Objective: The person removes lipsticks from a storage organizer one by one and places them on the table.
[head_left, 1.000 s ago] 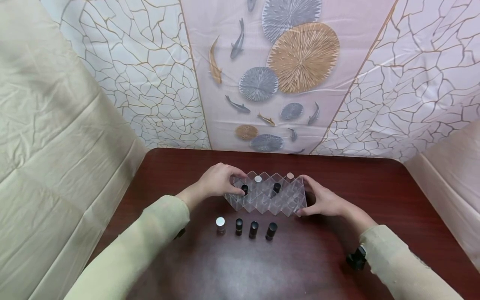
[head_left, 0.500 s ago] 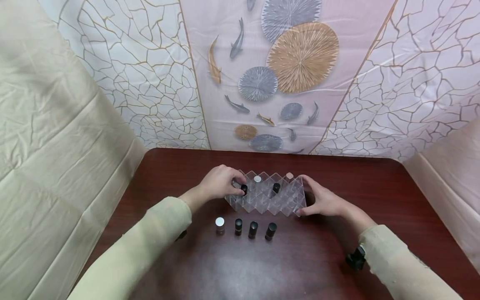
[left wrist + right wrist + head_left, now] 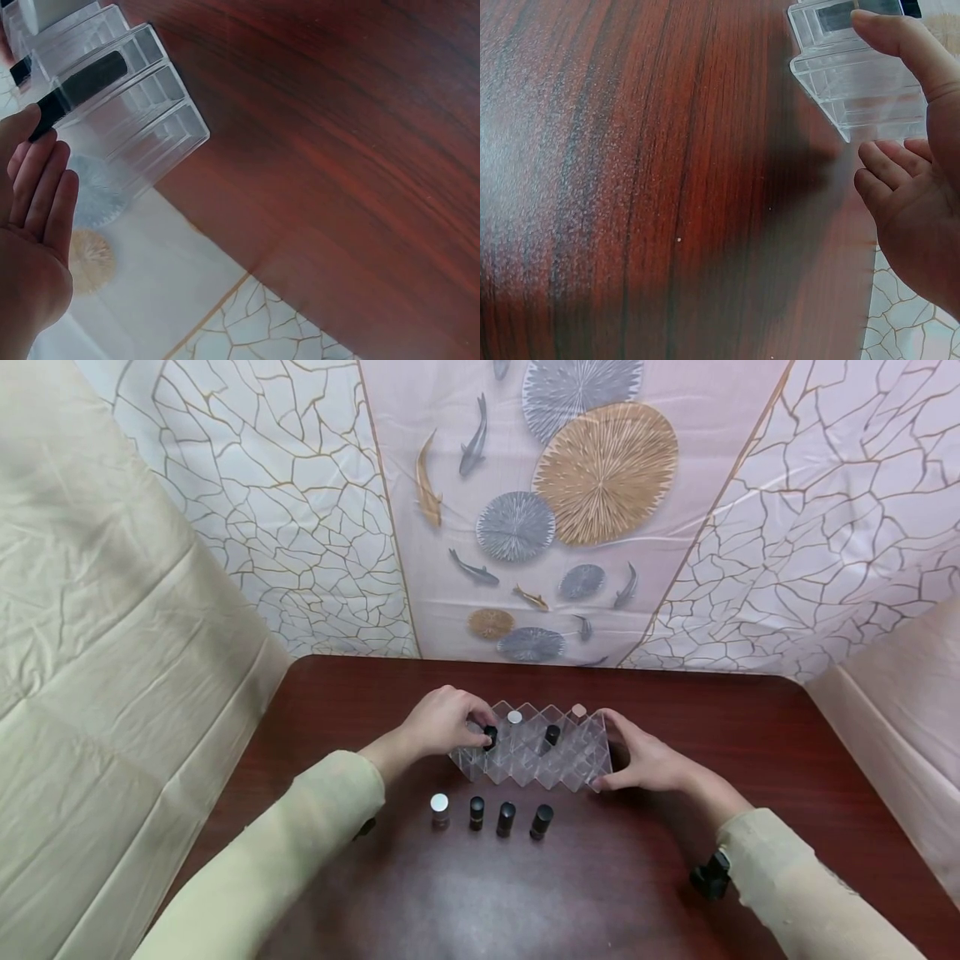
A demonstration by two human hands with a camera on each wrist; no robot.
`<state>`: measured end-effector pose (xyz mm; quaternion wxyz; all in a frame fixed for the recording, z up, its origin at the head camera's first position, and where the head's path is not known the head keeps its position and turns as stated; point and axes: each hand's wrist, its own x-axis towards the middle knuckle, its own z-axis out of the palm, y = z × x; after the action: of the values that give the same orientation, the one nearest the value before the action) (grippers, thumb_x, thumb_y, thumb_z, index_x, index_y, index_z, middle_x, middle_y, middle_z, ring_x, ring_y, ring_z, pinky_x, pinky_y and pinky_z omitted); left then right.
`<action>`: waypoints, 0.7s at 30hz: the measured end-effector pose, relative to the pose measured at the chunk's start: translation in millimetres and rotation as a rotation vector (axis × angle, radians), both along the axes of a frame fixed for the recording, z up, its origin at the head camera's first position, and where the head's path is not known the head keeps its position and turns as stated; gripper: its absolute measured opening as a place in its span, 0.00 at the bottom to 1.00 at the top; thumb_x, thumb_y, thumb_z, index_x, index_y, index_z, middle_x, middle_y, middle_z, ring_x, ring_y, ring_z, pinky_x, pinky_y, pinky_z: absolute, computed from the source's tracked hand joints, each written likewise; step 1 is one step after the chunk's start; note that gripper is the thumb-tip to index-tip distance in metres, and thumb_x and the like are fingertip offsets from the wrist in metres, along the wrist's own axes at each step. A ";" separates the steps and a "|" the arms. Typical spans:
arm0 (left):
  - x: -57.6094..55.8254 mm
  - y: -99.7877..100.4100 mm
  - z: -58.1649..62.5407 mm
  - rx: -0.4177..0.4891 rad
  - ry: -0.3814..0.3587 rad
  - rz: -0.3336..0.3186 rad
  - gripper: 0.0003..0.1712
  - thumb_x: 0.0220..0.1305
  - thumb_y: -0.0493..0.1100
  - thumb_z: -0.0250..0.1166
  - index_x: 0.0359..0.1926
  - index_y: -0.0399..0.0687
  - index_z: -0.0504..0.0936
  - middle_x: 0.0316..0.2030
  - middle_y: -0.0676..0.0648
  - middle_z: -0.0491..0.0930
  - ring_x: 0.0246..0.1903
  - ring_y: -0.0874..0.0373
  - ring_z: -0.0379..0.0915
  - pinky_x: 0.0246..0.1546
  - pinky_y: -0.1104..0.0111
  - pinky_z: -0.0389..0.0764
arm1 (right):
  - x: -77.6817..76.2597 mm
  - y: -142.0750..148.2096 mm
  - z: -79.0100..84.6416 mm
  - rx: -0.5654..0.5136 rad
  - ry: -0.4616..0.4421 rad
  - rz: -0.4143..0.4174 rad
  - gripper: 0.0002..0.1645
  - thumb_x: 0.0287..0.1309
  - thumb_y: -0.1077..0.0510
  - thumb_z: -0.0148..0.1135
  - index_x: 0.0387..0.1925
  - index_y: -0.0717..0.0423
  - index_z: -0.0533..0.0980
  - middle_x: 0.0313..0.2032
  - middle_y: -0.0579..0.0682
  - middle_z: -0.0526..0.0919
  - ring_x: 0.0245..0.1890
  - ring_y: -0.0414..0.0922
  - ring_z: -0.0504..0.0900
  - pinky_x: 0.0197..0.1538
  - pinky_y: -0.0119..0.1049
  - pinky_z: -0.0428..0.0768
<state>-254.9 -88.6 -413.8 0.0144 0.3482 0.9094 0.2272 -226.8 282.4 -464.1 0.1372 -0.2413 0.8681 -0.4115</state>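
My left hand (image 3: 444,724) pinches a black lipstick tube (image 3: 491,737) between thumb and fingers at the left end of a clear lipstick organizer (image 3: 525,772). Most of that tube (image 3: 94,79) is down inside a slot, as the left wrist view shows through the clear wall. My right hand (image 3: 651,763) holds the organizer's right end, thumb at the near corner and fingers at the far one. A white-topped tube (image 3: 514,717), another black tube (image 3: 552,735) and a pink-topped tube (image 3: 578,711) stand in other slots.
In front of the organizer a row stands upright on the dark red wood table (image 3: 615,893): a silver-topped tube (image 3: 439,810) and black lipstick tubes (image 3: 506,819). Patterned cloth (image 3: 330,527) hangs behind the table's far edge, with plain cloth at both sides.
My left hand has shifted very slightly right, its fingers staying at the black lipstick tube. My right hand has kept its place on the organizer, and the row on the table is unchanged.
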 end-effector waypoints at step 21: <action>4.4 -0.9 50.3 -0.005 0.061 -0.044 0.10 0.60 0.45 0.79 0.43 0.53 0.93 0.37 0.57 0.92 0.39 0.66 0.88 0.44 0.66 0.83 | -0.9 0.6 -1.7 -0.039 0.010 0.022 0.60 0.48 0.59 0.87 0.74 0.63 0.57 0.67 0.66 0.78 0.73 0.64 0.73 0.67 0.23 0.64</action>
<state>-250.5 -89.5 -363.6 -0.0074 0.3748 0.9021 0.2137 -227.7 283.0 -465.8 0.1325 -0.2558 0.8578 -0.4257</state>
